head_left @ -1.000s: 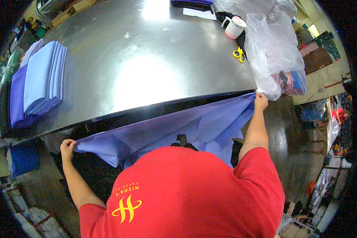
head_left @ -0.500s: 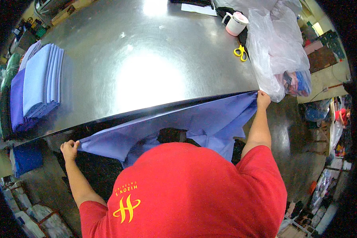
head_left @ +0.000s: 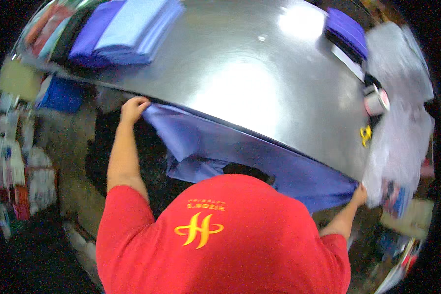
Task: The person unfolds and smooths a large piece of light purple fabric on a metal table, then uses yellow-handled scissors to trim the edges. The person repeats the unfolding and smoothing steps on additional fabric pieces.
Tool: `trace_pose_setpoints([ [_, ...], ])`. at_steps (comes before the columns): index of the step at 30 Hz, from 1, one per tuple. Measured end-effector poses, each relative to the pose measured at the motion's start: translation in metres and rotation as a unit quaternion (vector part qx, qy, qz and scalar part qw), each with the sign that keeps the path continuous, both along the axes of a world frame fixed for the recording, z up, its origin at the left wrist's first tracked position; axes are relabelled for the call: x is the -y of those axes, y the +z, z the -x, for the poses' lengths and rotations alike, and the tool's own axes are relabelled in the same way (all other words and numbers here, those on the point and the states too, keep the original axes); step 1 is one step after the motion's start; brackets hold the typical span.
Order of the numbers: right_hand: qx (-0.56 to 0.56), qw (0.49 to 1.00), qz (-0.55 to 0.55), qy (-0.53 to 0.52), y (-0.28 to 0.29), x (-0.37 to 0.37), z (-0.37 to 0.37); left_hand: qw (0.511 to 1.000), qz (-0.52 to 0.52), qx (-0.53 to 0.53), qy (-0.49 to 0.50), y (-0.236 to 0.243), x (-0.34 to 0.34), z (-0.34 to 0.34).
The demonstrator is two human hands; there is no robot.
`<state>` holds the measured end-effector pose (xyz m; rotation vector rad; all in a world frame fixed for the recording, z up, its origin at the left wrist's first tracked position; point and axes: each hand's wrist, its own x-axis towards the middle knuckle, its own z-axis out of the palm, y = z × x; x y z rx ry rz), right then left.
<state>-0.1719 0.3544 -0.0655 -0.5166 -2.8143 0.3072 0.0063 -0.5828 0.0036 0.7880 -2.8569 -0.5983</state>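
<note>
A periwinkle-blue cloth [head_left: 250,149] is stretched along the near edge of the metal table [head_left: 210,63], its lower part hanging in loose folds in front of me. At the cloth's left corner, my left hand [head_left: 134,109] is closed in a pinch on the fabric. My right hand [head_left: 360,195] grips the opposite corner at the right, beside the clear plastic; it is slightly blurred. My red-sleeved arms are spread wide, and my shirt hides part of the cloth's lower side.
Folded light-blue cloths [head_left: 130,32] and purple cloths [head_left: 90,39] are stacked at the far left. At the right lie yellow-handled scissors [head_left: 365,135], a white mug [head_left: 376,101] and clear plastic sheeting [head_left: 402,132]. A purple folded cloth [head_left: 347,32] sits at the far right.
My view has turned, so the table edge now slopes down to the right. Both hands keep hold of the cloth's corners; a purple folded cloth has come into view at the far right.
</note>
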Motion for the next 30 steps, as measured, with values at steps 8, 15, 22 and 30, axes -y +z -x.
trace_pose_setpoints([
  [8, 0.024, 0.995, -0.031, -0.089, 0.011, 0.010, -0.001, 0.993, 0.120, 0.003, 0.021, 0.001, -0.008, 0.006],
  [15, 0.022, 0.994, -0.054, -0.097, 0.009, 0.013, 0.002, 0.969, 0.163, 0.180, 0.043, 0.000, -0.009, 0.004],
  [22, 0.024, 0.993, -0.053, -0.101, 0.010, 0.021, -0.002, 0.965, 0.195, 0.144, -0.104, 0.012, 0.025, -0.018],
  [30, 0.010, 0.994, -0.048, -0.100, 0.004, 0.022, -0.004, 0.987, 0.118, 0.102, -0.023, 0.025, 0.025, -0.009],
])
